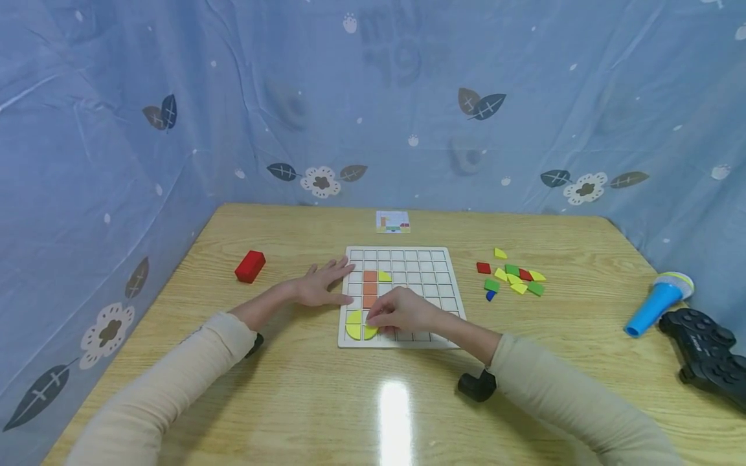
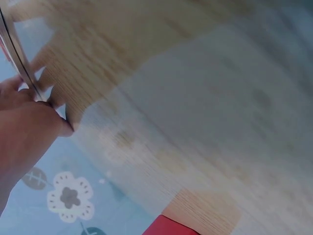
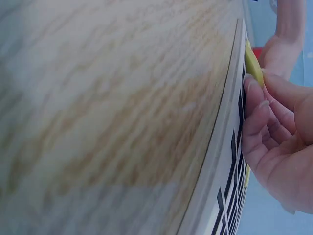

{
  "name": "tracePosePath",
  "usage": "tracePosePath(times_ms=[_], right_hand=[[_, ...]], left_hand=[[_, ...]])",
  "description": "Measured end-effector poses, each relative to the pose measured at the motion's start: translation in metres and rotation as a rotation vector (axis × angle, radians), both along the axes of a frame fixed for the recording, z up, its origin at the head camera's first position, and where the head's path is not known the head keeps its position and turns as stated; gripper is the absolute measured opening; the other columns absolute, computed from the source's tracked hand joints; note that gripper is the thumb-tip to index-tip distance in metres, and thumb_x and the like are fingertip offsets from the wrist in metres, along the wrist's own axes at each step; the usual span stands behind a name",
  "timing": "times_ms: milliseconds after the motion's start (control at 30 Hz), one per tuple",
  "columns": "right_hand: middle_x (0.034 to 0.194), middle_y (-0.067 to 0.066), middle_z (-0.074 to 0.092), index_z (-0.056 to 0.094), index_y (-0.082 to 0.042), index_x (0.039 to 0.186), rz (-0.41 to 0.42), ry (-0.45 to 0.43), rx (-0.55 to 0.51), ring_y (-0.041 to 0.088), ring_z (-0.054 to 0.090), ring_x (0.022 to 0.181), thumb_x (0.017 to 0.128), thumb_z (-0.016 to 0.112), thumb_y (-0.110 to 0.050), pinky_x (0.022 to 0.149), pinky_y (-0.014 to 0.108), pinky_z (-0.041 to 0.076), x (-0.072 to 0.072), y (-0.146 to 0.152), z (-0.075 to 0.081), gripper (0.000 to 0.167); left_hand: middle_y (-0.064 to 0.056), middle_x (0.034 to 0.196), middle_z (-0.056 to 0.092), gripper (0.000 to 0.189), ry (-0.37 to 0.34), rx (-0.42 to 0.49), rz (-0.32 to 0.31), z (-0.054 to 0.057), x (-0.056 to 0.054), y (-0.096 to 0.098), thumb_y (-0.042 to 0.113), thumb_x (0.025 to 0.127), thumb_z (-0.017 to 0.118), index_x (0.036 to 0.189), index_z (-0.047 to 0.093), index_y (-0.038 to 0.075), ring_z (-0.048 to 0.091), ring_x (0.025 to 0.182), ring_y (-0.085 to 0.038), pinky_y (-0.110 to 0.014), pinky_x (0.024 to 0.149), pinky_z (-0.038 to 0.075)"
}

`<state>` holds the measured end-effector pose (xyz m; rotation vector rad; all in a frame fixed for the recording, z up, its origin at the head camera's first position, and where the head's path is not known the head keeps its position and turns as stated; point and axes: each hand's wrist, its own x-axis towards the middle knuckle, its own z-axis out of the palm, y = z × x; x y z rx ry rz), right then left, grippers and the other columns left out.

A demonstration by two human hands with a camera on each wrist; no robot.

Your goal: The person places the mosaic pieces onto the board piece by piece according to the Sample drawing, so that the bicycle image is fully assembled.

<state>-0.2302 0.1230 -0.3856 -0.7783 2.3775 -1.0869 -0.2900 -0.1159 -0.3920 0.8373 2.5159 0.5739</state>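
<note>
A white gridded board [image 1: 417, 265] lies on the table. My left hand [image 1: 320, 285] rests with spread fingers at its left edge. Near the board's lower left corner my right hand [image 1: 405, 310] pinches a yellow quarter-round tile [image 1: 370, 332], also visible between thumb and fingertips in the right wrist view. Beside that tile lie two yellow tiles [image 1: 353, 331], one above the other. Farther up the second column, three orange tiles [image 1: 370, 288] form a vertical row, with another yellow quarter-round tile [image 1: 384, 276] right of the top one. The right hand covers some of the grid.
Several loose tiles [image 1: 513, 279] in yellow, green, red and blue lie right of the board. A printed card [image 1: 393, 222] lies behind it. To the left is a red block [image 1: 250, 266]; at the far right are a toy microphone [image 1: 655, 307] and a black game controller [image 1: 705, 353].
</note>
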Motion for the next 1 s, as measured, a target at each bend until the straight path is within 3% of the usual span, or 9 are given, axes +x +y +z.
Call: tracePosePath(times_ms=[133, 333, 633, 1000], right_hand=[[0.064, -0.001, 0.063, 0.072, -0.007, 0.090, 0.020, 0.022, -0.004, 0.011, 0.056, 0.055, 0.092, 0.066, -0.017, 0.052, 0.022, 0.046, 0.000, -0.001, 0.000, 0.012], [0.068, 0.002, 0.066, 0.071, -0.007, 0.098, -0.006, -0.066, -0.018, 0.013, 0.059, 0.057, 0.096, 0.060, -0.023, 0.051, 0.024, 0.046, 0.000, 0.001, 0.004, 0.019], [0.090, 0.012, 0.071, 0.065, -0.005, 0.116, -0.029, -0.430, -0.140, 0.022, 0.068, 0.077, 0.096, 0.060, -0.030, 0.069, 0.034, 0.055, 0.000, 0.014, 0.005, 0.033], [0.107, 0.015, 0.068, 0.058, 0.003, 0.125, -0.034, -0.486, -0.198, 0.025, 0.066, 0.092, 0.097, 0.058, -0.022, 0.082, 0.036, 0.053, -0.006, 0.052, 0.003, 0.038]], left_hand=[[-0.011, 0.159, -0.002, 0.081, 0.004, -0.001, -0.002, 0.000, 0.000, 0.000, 0.046, 0.095, 0.054, 0.154, 0.011, 0.011, -0.005, 0.143, -0.033, -0.058, 0.108, -0.007], [-0.011, 0.159, -0.003, 0.081, 0.004, -0.002, -0.003, 0.000, -0.001, 0.000, 0.046, 0.095, 0.054, 0.154, 0.011, 0.011, -0.006, 0.143, -0.032, -0.057, 0.109, -0.008], [-0.011, 0.159, -0.002, 0.082, 0.013, 0.000, 0.005, -0.001, -0.002, -0.001, 0.047, 0.094, 0.054, 0.154, 0.012, 0.011, -0.006, 0.143, -0.032, -0.056, 0.109, -0.007], [-0.011, 0.159, -0.002, 0.082, 0.005, 0.016, -0.002, -0.002, -0.001, -0.001, 0.045, 0.094, 0.055, 0.154, 0.012, 0.010, -0.006, 0.143, -0.032, -0.056, 0.109, -0.008]])
